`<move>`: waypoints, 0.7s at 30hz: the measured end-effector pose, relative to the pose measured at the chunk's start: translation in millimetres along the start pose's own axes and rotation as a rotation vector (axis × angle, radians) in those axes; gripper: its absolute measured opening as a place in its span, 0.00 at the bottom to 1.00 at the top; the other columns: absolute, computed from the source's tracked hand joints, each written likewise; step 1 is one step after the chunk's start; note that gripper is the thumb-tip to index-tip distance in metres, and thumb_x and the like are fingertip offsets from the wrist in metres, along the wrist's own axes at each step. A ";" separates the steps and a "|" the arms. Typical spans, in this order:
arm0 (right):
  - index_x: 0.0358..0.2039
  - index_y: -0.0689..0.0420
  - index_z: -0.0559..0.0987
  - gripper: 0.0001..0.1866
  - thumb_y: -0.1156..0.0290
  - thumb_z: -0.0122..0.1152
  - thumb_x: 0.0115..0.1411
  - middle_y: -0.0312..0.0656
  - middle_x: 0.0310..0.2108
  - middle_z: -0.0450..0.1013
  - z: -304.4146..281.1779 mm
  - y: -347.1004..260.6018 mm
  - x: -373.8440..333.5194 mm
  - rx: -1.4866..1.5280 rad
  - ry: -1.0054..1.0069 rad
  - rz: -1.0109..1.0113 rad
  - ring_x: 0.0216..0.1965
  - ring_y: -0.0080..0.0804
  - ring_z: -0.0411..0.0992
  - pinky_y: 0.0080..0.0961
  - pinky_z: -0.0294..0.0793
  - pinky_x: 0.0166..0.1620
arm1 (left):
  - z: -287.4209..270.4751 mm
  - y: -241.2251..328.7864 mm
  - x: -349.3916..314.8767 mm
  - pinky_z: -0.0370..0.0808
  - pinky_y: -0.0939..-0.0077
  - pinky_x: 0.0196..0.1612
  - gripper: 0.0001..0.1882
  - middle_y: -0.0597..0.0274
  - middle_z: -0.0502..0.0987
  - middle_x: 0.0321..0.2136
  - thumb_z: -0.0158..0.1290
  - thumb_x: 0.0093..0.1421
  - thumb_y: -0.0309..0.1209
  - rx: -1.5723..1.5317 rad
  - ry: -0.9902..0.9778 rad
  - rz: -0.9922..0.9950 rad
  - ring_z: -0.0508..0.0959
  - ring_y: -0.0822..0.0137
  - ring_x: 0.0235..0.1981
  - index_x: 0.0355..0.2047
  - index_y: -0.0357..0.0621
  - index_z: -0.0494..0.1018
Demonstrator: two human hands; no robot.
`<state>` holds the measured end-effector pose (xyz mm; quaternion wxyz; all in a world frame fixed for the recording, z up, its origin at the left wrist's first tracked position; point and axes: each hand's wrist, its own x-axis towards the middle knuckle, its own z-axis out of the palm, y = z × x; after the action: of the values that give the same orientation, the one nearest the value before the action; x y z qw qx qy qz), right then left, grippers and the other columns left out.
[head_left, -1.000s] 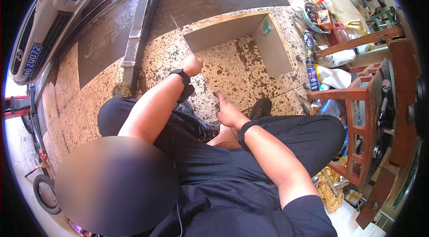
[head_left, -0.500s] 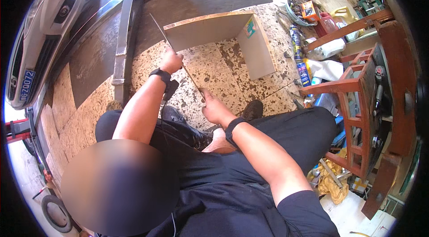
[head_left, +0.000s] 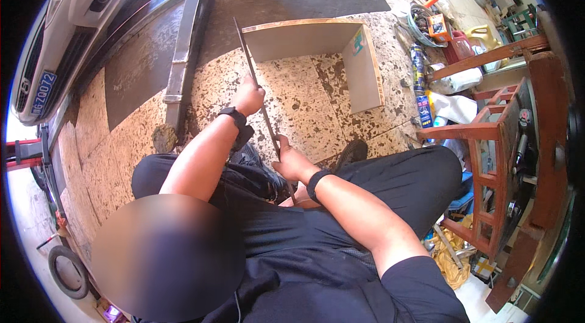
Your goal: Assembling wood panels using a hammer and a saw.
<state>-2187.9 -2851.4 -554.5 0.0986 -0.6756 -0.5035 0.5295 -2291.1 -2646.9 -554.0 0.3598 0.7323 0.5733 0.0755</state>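
Observation:
My left hand [head_left: 248, 97] is closed around a long thin dark piece [head_left: 265, 118], seen almost edge-on; whether it is a strip or a flat panel I cannot tell. Lower down, my right hand [head_left: 294, 163] grips the same piece, and its lower end reaches between my legs. The far end comes up beside the left edge of two grey boards [head_left: 298, 41] standing on the floor, joined at a corner with wood-coloured edges. A green sticker [head_left: 358, 42] is on the inner face of the right board. Whether the piece touches the boards is unclear.
A steel beam [head_left: 184, 49] runs along the floor at left, with a white car [head_left: 91, 15] beyond it. To my right are a brown wooden frame [head_left: 496, 164], spray cans [head_left: 417, 68] and a basin of tools [head_left: 420, 25]. My crossed legs sit close below my hands.
The thin piece has swung more upright, its far end nearer the boards' left edge, and its lower part now shows below my right hand. Both hands keep their grip. The whole view has shifted slightly.

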 end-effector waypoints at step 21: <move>0.67 0.61 0.46 0.49 0.68 0.70 0.56 0.64 0.43 0.77 15.0 -12.8 5.2 0.113 -0.055 -0.064 0.46 0.57 0.77 0.43 0.75 0.50 | -21.6 -1.9 -20.7 0.75 0.53 0.51 0.29 0.31 0.78 0.43 0.50 0.60 0.27 -0.108 0.004 0.124 0.79 0.37 0.46 0.60 0.29 0.58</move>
<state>-2207.8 -2847.3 -555.4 0.1394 -0.6377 -0.4968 0.5720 -2310.7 -2655.8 -533.2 0.3923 0.7458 0.5224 0.1298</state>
